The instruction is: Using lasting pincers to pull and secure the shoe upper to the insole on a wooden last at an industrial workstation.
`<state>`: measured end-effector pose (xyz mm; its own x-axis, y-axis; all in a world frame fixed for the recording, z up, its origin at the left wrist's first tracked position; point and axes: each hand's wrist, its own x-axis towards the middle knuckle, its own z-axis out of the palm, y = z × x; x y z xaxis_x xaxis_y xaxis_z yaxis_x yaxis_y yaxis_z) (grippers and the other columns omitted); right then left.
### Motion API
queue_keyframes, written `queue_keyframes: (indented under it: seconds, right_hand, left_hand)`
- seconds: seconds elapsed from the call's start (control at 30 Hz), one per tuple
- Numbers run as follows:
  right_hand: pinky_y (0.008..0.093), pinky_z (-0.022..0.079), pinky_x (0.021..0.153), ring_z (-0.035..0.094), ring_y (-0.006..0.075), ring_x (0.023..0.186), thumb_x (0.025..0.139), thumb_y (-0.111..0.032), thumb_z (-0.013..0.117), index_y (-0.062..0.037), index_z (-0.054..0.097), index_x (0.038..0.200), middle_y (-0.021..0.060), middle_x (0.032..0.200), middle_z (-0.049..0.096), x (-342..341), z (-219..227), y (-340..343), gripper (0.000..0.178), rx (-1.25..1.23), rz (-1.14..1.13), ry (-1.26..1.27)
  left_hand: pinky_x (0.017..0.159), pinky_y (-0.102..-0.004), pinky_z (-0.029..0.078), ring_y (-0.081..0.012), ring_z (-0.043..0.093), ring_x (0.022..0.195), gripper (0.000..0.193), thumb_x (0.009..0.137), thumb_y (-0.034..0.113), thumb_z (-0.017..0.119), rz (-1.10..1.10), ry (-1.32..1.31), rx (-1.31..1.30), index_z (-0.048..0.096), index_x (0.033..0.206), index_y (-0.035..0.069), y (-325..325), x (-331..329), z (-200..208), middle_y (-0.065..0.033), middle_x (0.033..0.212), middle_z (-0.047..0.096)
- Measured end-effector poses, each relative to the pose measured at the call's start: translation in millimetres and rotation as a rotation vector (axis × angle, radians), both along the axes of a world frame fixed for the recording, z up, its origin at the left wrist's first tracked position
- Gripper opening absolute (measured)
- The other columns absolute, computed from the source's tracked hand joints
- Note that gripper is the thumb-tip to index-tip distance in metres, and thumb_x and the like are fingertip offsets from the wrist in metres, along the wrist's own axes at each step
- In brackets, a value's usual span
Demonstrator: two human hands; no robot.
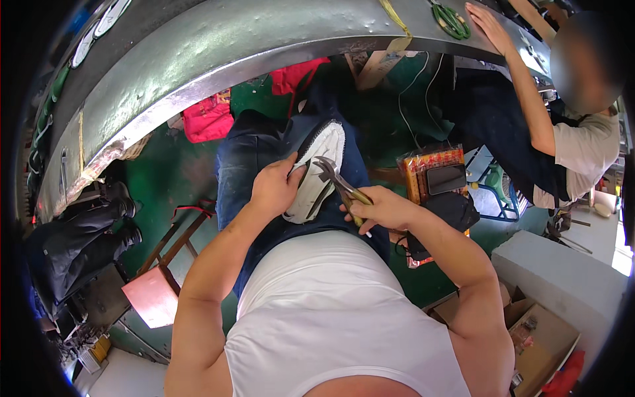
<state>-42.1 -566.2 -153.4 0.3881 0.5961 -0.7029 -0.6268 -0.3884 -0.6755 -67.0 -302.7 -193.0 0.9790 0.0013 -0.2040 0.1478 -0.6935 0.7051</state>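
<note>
A shoe (332,144) lies across my lap with its white underside facing up and a dark edge around it. My left hand (274,189) grips its left side, with the thumb near the middle of the underside. In my right hand (385,209) is a pair of pliers (340,182), its fingers wrapped round the yellowish handles. The metal jaws are over the shoe's middle, close to the left thumb; whether they touch it I cannot tell. A small white tip shows below the right fingers, and what it belongs to is hidden.
A long metal workbench (264,36) curves across the front. To the right, a phone (446,178) and a black cloth item (443,225) lie on a patterned red stack. A co-worker (582,155) sits at far right, one hand on the bench. A wooden stool (155,291) stands left.
</note>
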Motion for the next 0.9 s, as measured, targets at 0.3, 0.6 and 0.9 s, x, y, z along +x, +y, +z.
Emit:
queue_keyframes:
  seconds: [0.3,0.6,0.9]
  right_hand:
    - [0.0428,0.049,0.073,0.062,0.0369,0.076,0.093,-0.017,0.060,0.0004,0.059,0.096,0.0195,0.082,0.064,4.5,-14.3,18.8,0.018,-0.167,0.153,-0.625]
    - [0.0482,0.049,0.086,0.064,0.0434,0.098,0.091,-0.018,0.060,0.0073,0.057,0.108,0.0282,0.100,0.065,18.5,20.5,2.9,0.030,-0.192,0.483,-0.776]
    - [0.0313,0.048,0.056,0.054,0.0147,0.061,0.091,-0.028,0.064,0.0020,0.060,0.089,0.0052,0.071,0.055,78.8,59.1,41.3,0.030,-0.364,0.668,-0.066]
  left_hand:
    - [0.081,-0.0439,0.054,-0.0371,0.068,0.095,0.030,0.095,0.025,0.061,0.005,-0.198,-0.071,0.070,0.113,0.002,1.9,-2.8,-12.2,-0.0212,0.105,0.070]
    - [0.057,-0.0330,0.052,-0.0254,0.064,0.064,0.015,0.080,0.006,0.075,0.080,-0.427,-0.112,0.074,0.094,0.004,-1.6,-29.6,-4.8,-0.0098,0.077,0.063]
    - [0.058,-0.0330,0.051,-0.0264,0.065,0.067,0.009,0.082,0.004,0.074,-0.019,-0.439,-0.133,0.072,0.090,0.002,-0.1,-32.5,-2.2,-0.0122,0.083,0.066]
